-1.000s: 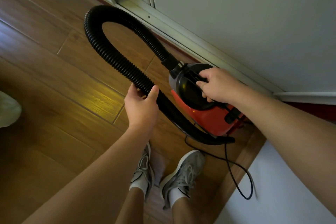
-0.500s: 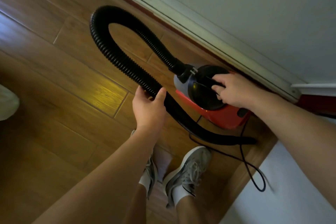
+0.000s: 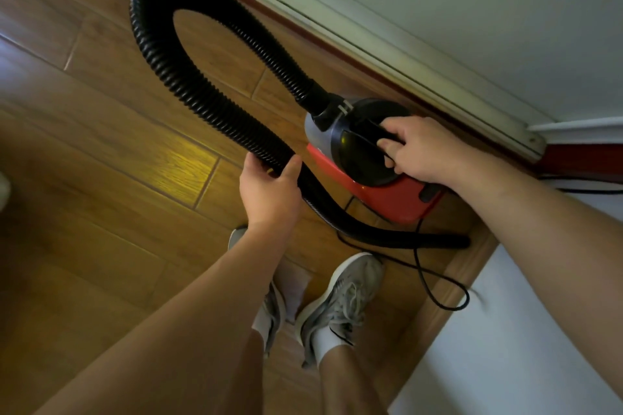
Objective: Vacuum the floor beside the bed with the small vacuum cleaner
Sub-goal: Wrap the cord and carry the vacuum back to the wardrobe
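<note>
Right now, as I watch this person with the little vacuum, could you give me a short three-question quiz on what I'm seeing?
1. True or false: the left hand grips the black corrugated hose.
2. The right hand holds: A) the power cord; B) the top handle of the small vacuum cleaner; C) a shoe.
3. Fill in: the vacuum cleaner's lower body is ___ in colour.

Key: 1 true; 2 B; 3 red.

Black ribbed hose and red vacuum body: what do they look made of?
The black ribbed hose looks like flexible plastic, semi-gloss: corrugated ridges, bent in a loop. The red vacuum body seems hard moulded plastic, smooth and glossy: light glints along its edge.
</note>
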